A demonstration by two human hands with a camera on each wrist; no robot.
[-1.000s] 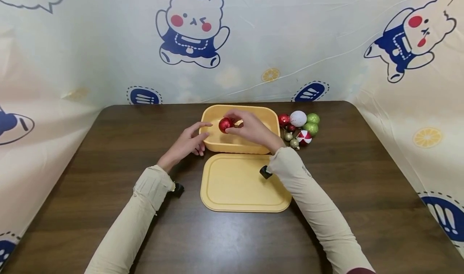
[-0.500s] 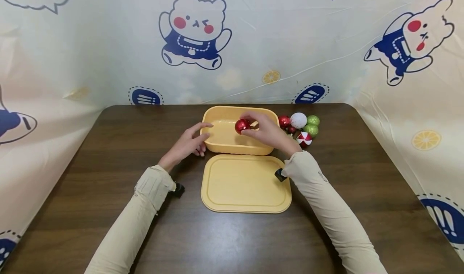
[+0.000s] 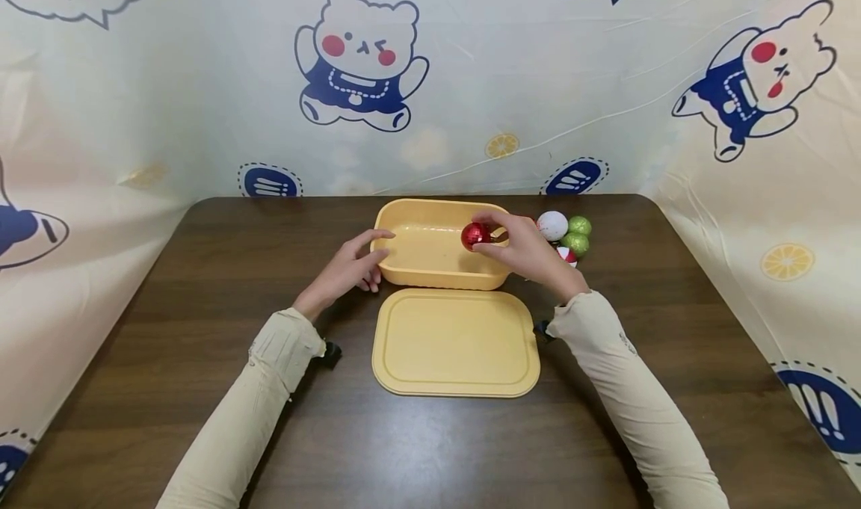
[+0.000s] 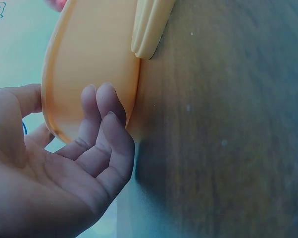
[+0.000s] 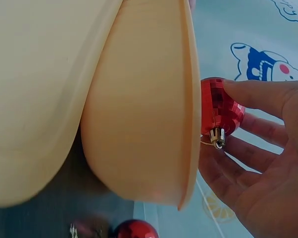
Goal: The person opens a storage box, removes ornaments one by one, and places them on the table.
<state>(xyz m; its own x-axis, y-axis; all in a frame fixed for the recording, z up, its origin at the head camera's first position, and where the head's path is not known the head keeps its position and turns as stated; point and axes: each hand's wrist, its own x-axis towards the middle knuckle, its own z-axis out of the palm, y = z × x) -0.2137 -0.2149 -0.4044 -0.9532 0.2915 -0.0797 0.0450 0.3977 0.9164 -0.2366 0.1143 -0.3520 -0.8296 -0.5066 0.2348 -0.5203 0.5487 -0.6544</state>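
Observation:
My right hand pinches a red mirrored Christmas bauble between thumb and fingers, over the right end of a yellow plastic box. In the right wrist view the bauble shows its gold cap with a loop, just past the box rim. At the box's left end, my left hand holds the rim. Its thumb and index finger reach over the edge, while the other fingers curl against the outer wall. The matching yellow lid lies flat in front of the box.
Beside the box on the right sit more baubles: a white one, green ones and a red-and-white one, partly hidden by my right hand. A red bauble shows low in the right wrist view. A printed curtain surrounds the dark wooden table.
My right hand has carried the red bauble rightward across the box, from left of its middle to near the right end. The left hand, box and lid have stayed in place.

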